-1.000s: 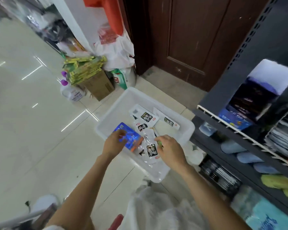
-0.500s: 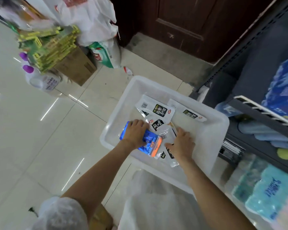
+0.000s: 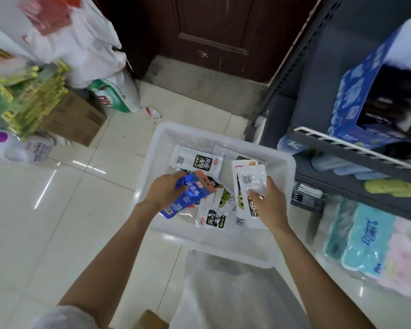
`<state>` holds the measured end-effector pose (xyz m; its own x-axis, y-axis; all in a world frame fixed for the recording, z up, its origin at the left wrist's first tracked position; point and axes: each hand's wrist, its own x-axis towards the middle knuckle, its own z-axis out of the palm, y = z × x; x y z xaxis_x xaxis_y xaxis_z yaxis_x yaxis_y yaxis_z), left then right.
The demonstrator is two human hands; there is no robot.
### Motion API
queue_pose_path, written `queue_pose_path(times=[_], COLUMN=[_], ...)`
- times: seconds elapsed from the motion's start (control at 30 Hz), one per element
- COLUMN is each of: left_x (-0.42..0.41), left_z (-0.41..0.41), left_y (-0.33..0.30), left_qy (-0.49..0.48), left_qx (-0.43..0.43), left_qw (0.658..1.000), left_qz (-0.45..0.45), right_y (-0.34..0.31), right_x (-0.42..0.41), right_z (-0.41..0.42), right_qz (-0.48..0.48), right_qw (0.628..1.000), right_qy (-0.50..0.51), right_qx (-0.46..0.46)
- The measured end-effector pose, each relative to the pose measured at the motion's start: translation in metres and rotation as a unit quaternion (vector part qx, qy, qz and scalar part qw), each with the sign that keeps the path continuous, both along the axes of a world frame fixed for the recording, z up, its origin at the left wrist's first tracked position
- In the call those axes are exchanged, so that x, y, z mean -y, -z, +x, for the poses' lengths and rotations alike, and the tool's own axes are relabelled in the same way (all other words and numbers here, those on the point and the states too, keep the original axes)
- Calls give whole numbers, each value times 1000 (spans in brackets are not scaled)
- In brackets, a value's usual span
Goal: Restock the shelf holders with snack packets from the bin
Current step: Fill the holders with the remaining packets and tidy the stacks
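Blue packet in left hand slants up-right.

The translucent white plastic bin holds white snack packets with black label patches and green fruit pictures. The left hand holds a blue foil packet with an orange top edge and white lettering; the right hand holds clear-and-white packets with barcodes. To the right stands a dark grey metal shelf with a blue patterned carton. Far left lies a stack of green-and-yellow packs on a brown cardboard box. The glossy floor tiles are cream.
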<state>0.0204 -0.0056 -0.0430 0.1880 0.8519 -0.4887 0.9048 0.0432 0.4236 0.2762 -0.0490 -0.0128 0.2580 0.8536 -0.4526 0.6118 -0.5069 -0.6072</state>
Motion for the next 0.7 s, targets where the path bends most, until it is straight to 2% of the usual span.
queue_pose_path(times=[0.07,0.13,0.17,0.23,0.3,0.37,0.5,0.63,0.7], left_x=[-2,-3,-4,-4,-2,-1,5,10,10], left_z=[-2,-1,0,6,14,24,49,75,86], left_y=[-7,-14,-18,-25,-32,-37,-54,-68,-73], left_qy=[-57,-141,-193,-294,-352,-367,-361,-331,-319], left_qx=[58,145,199,310,387,426,475,496,487], left_qw=[997,979,961,903,850,824,795,791,802], left_qz=[11,2,-11,-40,-59,-74,-112,-138,-138], right_y=[-13,-23,-27,-33,-38,-43,-50,-62,-66], right_x=[4,6,7,6,3,-1,-6,-9,-8], right_z=[5,9,9,8,5,0,-6,0,8], right_qz=[4,1,0,-3,-3,3,37,61,80], right_qw=[997,982,967,926,894,874,851,823,827], right_qy=[47,116,153,217,246,258,274,295,311], right_qx=[-61,-147,-203,-309,-374,-413,-446,-483,-462])
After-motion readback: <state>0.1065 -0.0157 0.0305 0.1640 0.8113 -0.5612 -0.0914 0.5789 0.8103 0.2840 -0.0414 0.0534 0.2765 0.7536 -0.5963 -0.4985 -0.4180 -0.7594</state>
